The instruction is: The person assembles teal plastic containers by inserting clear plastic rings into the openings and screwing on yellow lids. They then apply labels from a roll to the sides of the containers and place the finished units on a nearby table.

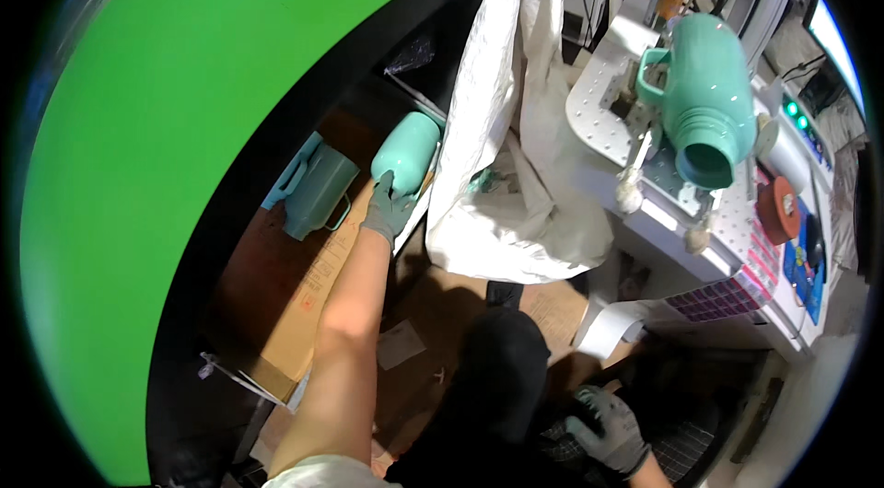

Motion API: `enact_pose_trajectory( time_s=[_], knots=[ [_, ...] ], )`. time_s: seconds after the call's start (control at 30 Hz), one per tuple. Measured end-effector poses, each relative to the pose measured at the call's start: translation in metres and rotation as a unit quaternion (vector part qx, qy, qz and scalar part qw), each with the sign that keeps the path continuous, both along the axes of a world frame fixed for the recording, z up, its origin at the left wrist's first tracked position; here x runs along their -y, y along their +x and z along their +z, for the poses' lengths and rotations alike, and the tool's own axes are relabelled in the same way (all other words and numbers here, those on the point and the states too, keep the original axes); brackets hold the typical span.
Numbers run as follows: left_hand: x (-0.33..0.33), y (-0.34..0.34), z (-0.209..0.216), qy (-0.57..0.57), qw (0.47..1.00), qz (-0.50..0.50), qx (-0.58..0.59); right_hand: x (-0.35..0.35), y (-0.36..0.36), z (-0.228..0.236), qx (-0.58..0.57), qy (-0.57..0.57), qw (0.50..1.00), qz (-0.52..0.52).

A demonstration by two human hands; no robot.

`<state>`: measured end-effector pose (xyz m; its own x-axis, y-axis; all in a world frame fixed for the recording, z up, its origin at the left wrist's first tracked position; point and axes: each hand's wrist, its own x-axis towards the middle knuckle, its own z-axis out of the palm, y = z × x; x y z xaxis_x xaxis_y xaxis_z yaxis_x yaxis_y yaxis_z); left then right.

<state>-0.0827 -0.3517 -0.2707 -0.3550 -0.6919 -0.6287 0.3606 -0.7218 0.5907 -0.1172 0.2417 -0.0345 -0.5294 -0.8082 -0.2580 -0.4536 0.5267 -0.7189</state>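
My left hand, in a grey glove, reaches out over a cardboard box. Its fingers grip the near end of a glossy teal jug, whose gripped end is partly hidden by the hand. Left of it, inside the box, lies another teal jug with a handle, in shadow. At the lower right, near my lap, my gloved right hand holds nothing, its thumb and fingers apart. A third teal jug, with a side handle and a threaded open neck, rests in a fixture on the machine at the right.
A large white plastic bag stands open between the box and the machine's perforated metal plate. A brown tape roll lies on the machine top. A bright green round surface with a black edge fills the left.
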Motion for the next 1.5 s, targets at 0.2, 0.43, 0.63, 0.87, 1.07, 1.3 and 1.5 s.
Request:
enact_pose_trajectory(
  time_s=[0.2, 0.43, 0.63, 0.87, 1.07, 1.3, 1.5],
  knots=[
    [-0.161, 0.074, 0.146, -0.619, 0.707, 0.059, 0.336, -0.021, 0.023, 0.023, -0.005, -0.067, 0.997, -0.046],
    [-0.326, 0.127, 0.336, -0.918, 0.289, -0.148, 0.225, -0.043, 0.071, 0.067, -0.113, -0.295, 0.935, -0.161],
    [-0.463, 0.108, 0.313, -0.794, 0.401, -0.423, -0.174, -0.102, 0.11, 0.113, -0.203, -0.309, 0.924, -0.101],
    [-0.553, 0.103, 0.322, -0.787, 0.322, -0.508, -0.141, -0.16, 0.118, 0.133, -0.19, 0.027, 0.981, -0.014],
    [-0.556, 0.107, 0.317, -0.778, 0.296, -0.537, -0.134, -0.172, 0.104, 0.114, -0.203, -0.012, 0.977, 0.063],
    [-0.462, 0.104, 0.339, -0.713, 0.439, -0.544, -0.062, -0.199, 0.135, 0.072, -0.314, -0.234, 0.769, -0.506],
    [-0.478, 0.132, 0.35, -0.702, 0.427, -0.549, -0.154, -0.001, 0.017, 0.077, -0.18, -0.348, 0.871, -0.296]
  ],
)
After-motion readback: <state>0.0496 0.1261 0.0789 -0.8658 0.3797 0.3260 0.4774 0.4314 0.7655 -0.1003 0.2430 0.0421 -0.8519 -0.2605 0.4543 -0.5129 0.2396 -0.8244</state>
